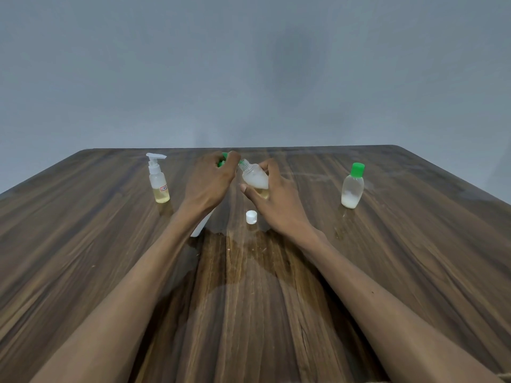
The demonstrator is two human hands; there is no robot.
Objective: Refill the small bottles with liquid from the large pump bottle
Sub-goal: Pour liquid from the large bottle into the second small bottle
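Observation:
The large pump bottle stands mid-table, mostly hidden behind my left arm; only its green pump head (223,159) and a strip of white body (199,227) show. My left hand (211,179) curls over the pump head. In my right hand (272,199) is an uncapped small clear bottle (255,176), tilted left, its open neck right beside the pump head. This bottle holds whitish liquid. A small white cap (251,217) lies on the table just in front of my hands.
A small spray bottle (159,181) with yellow liquid stands to the left. On the right stands a small bottle with a green cap (352,187), partly full of white liquid. The wooden table (414,258) ends at a grey wall behind.

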